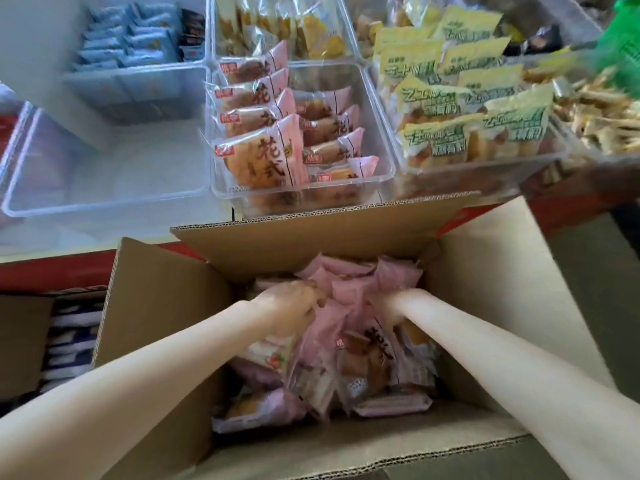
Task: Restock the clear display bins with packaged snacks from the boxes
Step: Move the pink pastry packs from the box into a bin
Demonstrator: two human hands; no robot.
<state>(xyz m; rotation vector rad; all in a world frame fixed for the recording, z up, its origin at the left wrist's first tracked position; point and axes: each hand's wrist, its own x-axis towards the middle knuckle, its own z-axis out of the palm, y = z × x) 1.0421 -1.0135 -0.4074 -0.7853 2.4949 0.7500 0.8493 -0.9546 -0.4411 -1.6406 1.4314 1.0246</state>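
I saw both hands down in the open cardboard box (pixel 485 271) at six o'clock: the left hand (pixel 291 306) grasped pink snack packets (pixel 349 299); the right hand (pixel 388 306) was buried, grip unclear. The half-filled clear bin (pixel 381 174) sat at twelve.

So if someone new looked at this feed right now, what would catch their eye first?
Probably both hands plunged into the open cardboard box at the bottom centre: the left hand and right hand dig into a heap of pink snack packets. Just beyond the box, a clear bin holds rows of matching pink packets, with room at its back right. To its left sits an empty clear bin.
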